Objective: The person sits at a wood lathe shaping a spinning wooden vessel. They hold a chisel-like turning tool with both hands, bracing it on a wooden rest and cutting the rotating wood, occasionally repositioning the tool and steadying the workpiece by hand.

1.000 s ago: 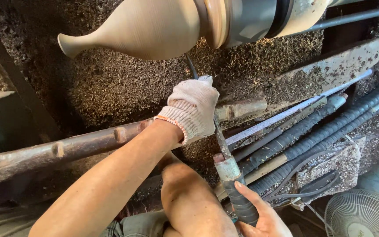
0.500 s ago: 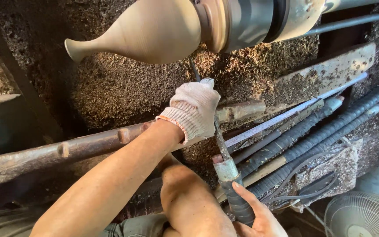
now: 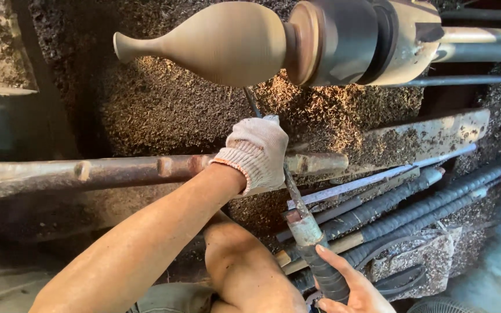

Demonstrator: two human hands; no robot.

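A pale wooden vase-shaped piece [image 3: 215, 43] is mounted on a lathe chuck [image 3: 349, 40] at the top of the view. My left hand [image 3: 256, 152], in a white knit glove, rests on a long metal bar [image 3: 117, 171] and grips the steel shaft of a turning tool [image 3: 294, 200]. The tool's tip reaches up under the vase's belly. My right hand [image 3: 349, 287], bare, holds the tool's dark wrapped handle at the bottom edge. My knee [image 3: 244, 266] shows between the arms.
Wood shavings [image 3: 163, 104] cover the lathe bed below the workpiece. Several long tools with ribbed dark handles [image 3: 413, 203] lie at the right beside a worn metal plate [image 3: 430, 136]. A fan grille [image 3: 442, 304] peeks in at the bottom right.
The view has shifted, so the vase and chuck now sit further right and lower in frame. Both hands keep the same hold on the tool.
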